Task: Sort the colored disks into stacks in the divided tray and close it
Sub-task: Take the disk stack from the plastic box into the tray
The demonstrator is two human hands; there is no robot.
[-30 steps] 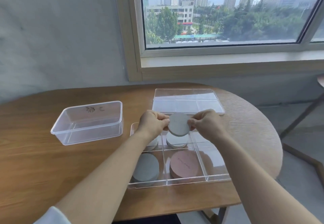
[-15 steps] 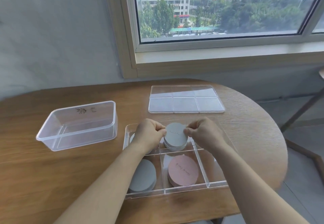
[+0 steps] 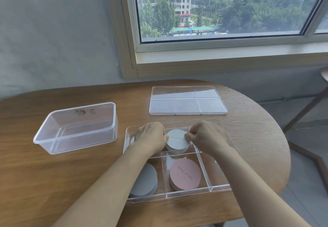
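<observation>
A clear divided tray [image 3: 220, 187] lies on the wooden table in front of me. Over its back middle compartment, my left hand [image 3: 150, 136] and my right hand [image 3: 205, 136] pinch opposite edges of a light grey disk [image 3: 177, 140] that sits on a stack of like disks. A pink stack [image 3: 185, 174] fills the front middle compartment. A darker grey stack [image 3: 146, 182] lies in the front left compartment, partly under my left forearm. Another pale disk [image 3: 132, 140] peeks out behind my left hand. The tray's clear lid [image 3: 188, 100] lies flat behind the tray.
An empty clear plastic tub [image 3: 78, 127] stands to the left of the tray. The round table's edge [image 3: 284, 155] curves close on the right, with chair legs beyond it. A wall and a window sill rise behind the table.
Both hands have lowered the light grey disk from above the tray down onto the stack in the back middle compartment. The camera has tilted, so the tray sits lower in view.
</observation>
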